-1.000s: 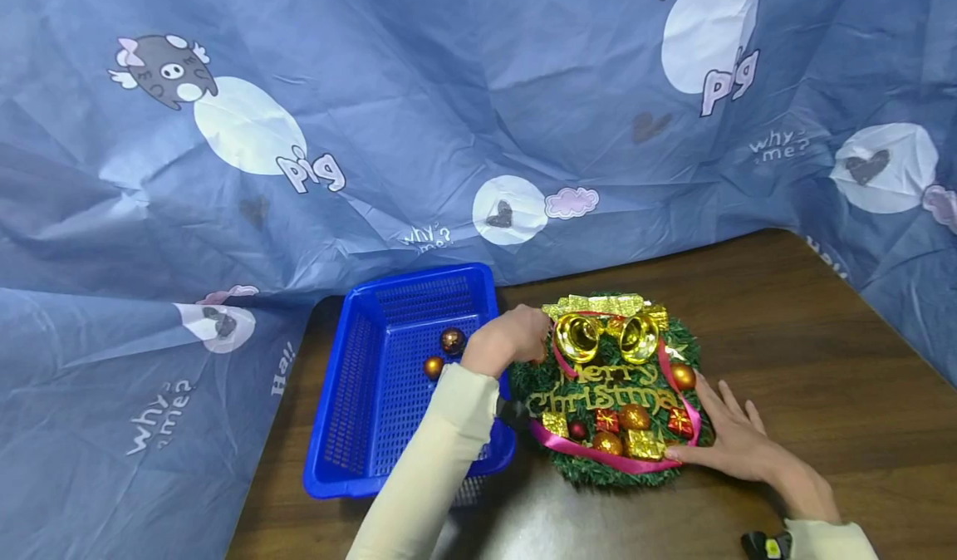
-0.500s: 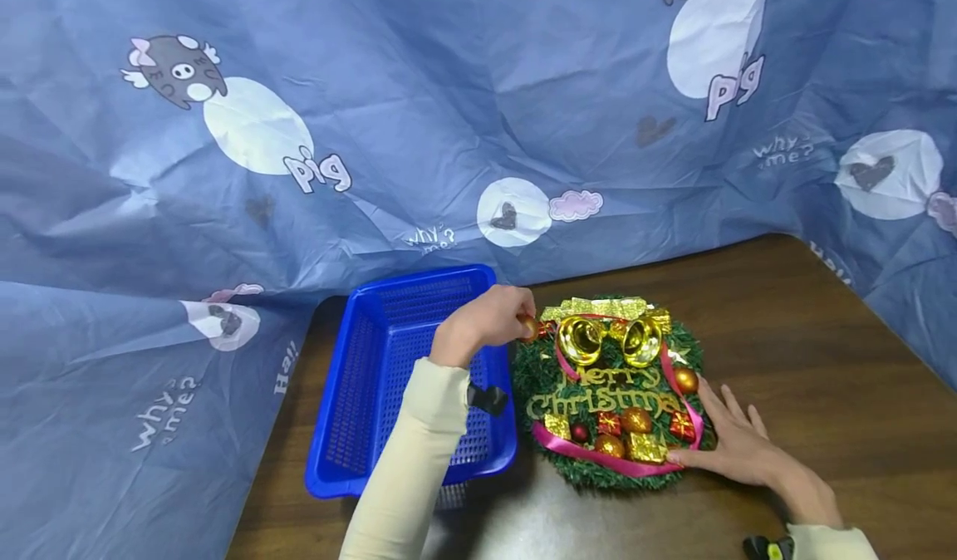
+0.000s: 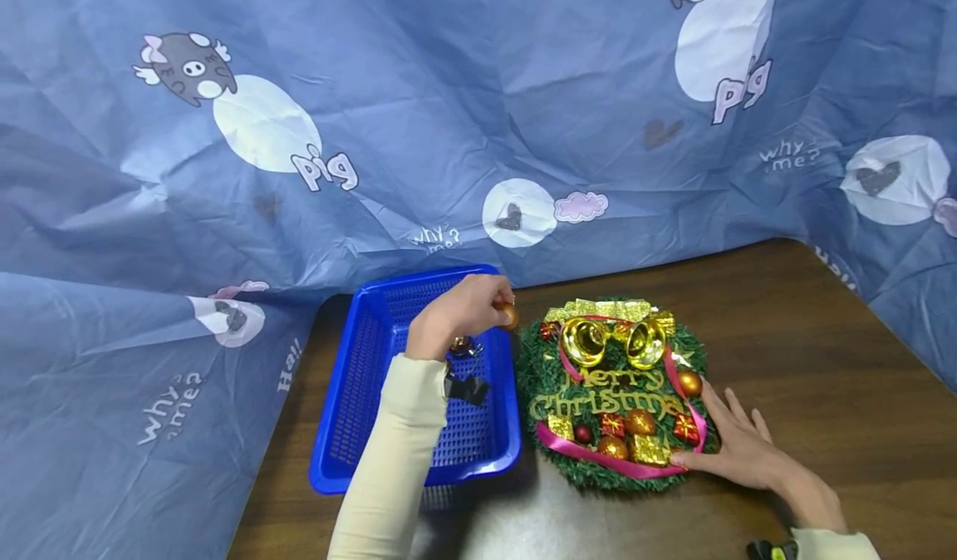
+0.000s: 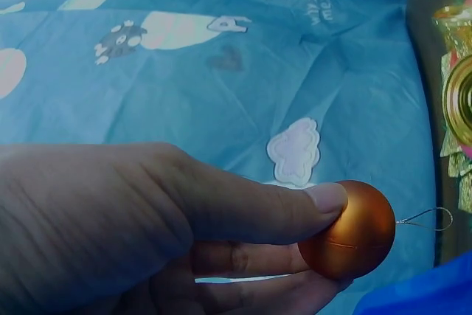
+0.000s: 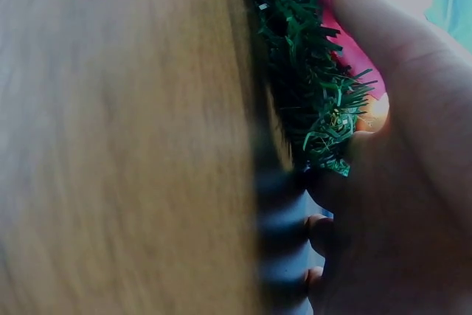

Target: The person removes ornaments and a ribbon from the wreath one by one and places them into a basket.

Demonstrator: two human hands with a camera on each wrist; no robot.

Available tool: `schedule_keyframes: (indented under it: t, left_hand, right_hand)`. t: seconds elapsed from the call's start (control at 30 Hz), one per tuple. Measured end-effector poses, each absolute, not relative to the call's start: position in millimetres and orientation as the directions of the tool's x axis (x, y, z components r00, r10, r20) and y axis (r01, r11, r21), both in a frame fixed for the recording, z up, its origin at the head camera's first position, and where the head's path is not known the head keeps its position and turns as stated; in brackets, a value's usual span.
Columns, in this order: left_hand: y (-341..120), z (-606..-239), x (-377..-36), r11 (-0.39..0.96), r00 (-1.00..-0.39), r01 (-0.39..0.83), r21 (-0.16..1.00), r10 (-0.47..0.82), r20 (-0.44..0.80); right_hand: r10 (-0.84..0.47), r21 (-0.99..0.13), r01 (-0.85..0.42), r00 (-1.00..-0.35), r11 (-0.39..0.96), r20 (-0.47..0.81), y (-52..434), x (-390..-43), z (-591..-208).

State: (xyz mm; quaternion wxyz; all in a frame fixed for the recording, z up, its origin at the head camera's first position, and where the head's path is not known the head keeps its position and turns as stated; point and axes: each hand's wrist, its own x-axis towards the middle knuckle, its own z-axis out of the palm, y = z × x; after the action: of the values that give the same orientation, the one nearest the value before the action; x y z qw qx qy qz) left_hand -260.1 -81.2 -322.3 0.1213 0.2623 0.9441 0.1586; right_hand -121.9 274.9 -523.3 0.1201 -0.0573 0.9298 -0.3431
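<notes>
A copper-coloured Christmas bauble (image 4: pixel 358 234) with a thin string loop is pinched between the thumb and fingers of my left hand (image 3: pixel 465 304), above the right side of the blue plastic basket (image 3: pixel 338 427). To the right lies a green tinsel wreath (image 3: pixel 624 481) bearing gold bells (image 3: pixel 583 342), gold "Merry Christmas" lettering, small gift boxes, baubles and a pink ribbon (image 3: pixel 549 439). My right hand (image 3: pixel 740 450) rests on the wreath's right edge, fingers spread and thumb by the ribbon. In the right wrist view the tinsel (image 5: pixel 310 71) lies beside the thumb.
Inside the basket a shiny brown bauble (image 3: pixel 461 345) shows partly behind my left wrist. A brown wooden table (image 3: pixel 815 361) lies under everything. Behind it hangs a blue cloth (image 3: pixel 419 128) with pig prints.
My left hand has drawn the copper-coloured bauble up off the wreath's upper left and carried it left to the basket. My right hand has stayed on the wreath's edge.
</notes>
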Motion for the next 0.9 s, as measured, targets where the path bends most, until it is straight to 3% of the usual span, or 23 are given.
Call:
schedule_keyframes:
  t: [0.6, 0.9]
  left_hand:
    - [-128.8, -332.2, -263.2, 0.846, -0.885, 0.384, 0.37, 0.452, -0.114]
    - [-152.7, -345.7, -268.3, 0.892, -0.928, 0.262, 0.368, 0.338, -0.157]
  right_hand:
    - [-0.195, -0.662, -0.023, -0.963, 0.749, -0.187, 275.6, -122.4, -524.6]
    - [-0.2, -0.658, -0.027, -0.961, 0.753, -0.189, 274.8, -122.0, -523.6]
